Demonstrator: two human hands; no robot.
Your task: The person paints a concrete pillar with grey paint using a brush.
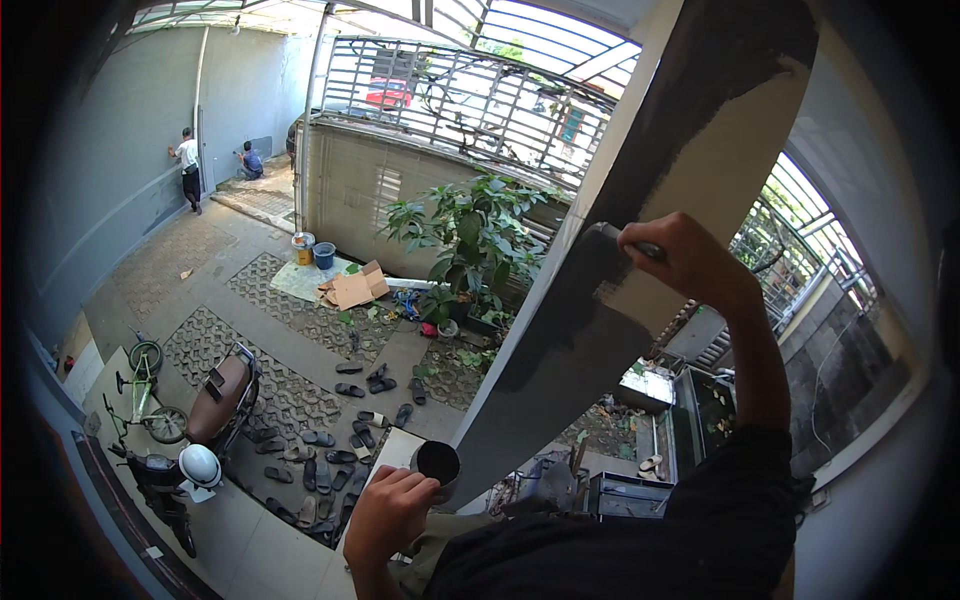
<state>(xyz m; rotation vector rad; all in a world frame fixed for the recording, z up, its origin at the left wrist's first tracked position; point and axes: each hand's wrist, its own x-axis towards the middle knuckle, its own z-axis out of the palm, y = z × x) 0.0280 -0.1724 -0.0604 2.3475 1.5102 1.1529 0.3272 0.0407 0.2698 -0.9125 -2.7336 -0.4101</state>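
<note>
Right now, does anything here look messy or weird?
Yes: sandals lie scattered at odd angles beside the motorbike, instead of in tidy rows. The dark coating on the pillar looks patchy too, with ragged edges.

A green bicycle [141, 392] is parked beside a brown-seated motorcycle [222, 395], at whose front end a white helmet [200, 465] is seen. Many dark sandals [323, 475] are scattered over the paving [195, 335]. Opened cardboard [358, 289] is spread near a leafy plant [468, 235], and a red car [388, 94] is seen beyond the metal fence [470, 110].
</note>
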